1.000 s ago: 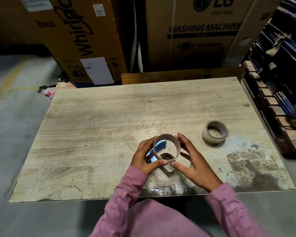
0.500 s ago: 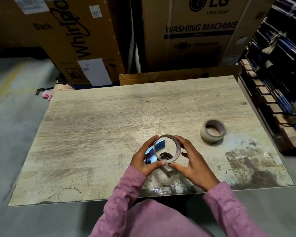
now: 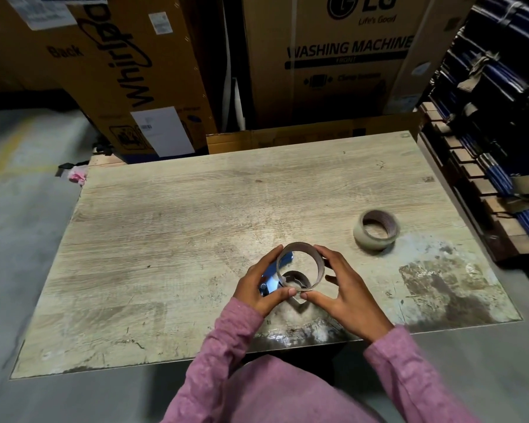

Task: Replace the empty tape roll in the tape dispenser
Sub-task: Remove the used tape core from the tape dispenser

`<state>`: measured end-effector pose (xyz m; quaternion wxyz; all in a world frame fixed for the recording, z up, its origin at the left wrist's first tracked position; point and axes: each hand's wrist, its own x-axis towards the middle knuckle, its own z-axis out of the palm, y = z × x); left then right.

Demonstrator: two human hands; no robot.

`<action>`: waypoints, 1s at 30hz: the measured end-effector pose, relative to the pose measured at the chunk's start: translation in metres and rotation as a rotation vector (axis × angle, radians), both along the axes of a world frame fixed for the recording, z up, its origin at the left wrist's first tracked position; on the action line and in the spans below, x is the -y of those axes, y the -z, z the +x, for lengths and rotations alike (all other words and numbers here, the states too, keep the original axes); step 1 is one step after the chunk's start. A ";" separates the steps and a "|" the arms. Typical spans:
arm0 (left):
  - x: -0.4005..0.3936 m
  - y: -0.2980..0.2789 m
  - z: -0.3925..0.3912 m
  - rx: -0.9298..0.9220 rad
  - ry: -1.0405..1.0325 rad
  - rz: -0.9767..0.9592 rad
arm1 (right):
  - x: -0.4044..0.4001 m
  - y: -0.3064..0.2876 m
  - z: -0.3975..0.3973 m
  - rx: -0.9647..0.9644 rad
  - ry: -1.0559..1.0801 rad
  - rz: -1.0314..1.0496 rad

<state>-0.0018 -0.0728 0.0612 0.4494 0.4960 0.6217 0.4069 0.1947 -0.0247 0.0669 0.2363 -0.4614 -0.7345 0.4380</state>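
Observation:
An empty cardboard tape core (image 3: 318, 264) stands on edge near the table's front edge, pinched between both hands. My left hand (image 3: 260, 285) grips its left side and my right hand (image 3: 345, 288) grips its right side. Under the left hand lies a blue tape dispenser (image 3: 271, 277), mostly hidden; its round hub (image 3: 295, 277) shows through the core's opening. Whether the core still touches the hub I cannot tell. A fuller roll of clear tape (image 3: 376, 230) lies flat on the wooden table (image 3: 180, 224), to the right of my hands.
Big cardboard appliance boxes (image 3: 333, 56) stand behind the table's far edge. A dark stack of blue-edged goods on wooden pallets (image 3: 486, 148) runs along the right side. A pink scrap (image 3: 77, 176) lies off the far left corner. Grey floor is at the left.
Both hands keep their hold on the core, which sits in much the same spot over the dispenser. The camera has shifted slightly.

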 end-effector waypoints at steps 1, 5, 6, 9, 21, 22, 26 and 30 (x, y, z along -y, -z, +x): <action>0.000 0.001 0.002 -0.003 -0.015 0.000 | 0.000 0.000 0.001 0.005 0.013 0.002; -0.004 0.006 0.010 -0.002 -0.044 -0.006 | -0.001 0.003 0.007 0.023 0.065 -0.002; -0.006 0.007 0.013 -0.005 -0.029 -0.013 | 0.000 0.004 0.010 0.025 0.079 -0.009; -0.014 0.012 0.020 -0.012 0.022 -0.023 | 0.000 0.008 0.020 0.050 0.118 -0.034; -0.040 0.044 0.088 -0.079 0.264 -0.165 | 0.006 0.030 0.079 0.222 0.253 -0.099; -0.041 0.047 0.097 -0.090 0.273 -0.184 | 0.006 0.034 0.085 0.233 0.269 -0.110; -0.045 0.059 0.129 -0.105 0.310 -0.292 | 0.003 0.049 0.114 0.309 0.355 -0.178; -0.052 0.068 0.149 -0.144 0.334 -0.329 | -0.006 0.058 0.145 0.331 0.434 -0.212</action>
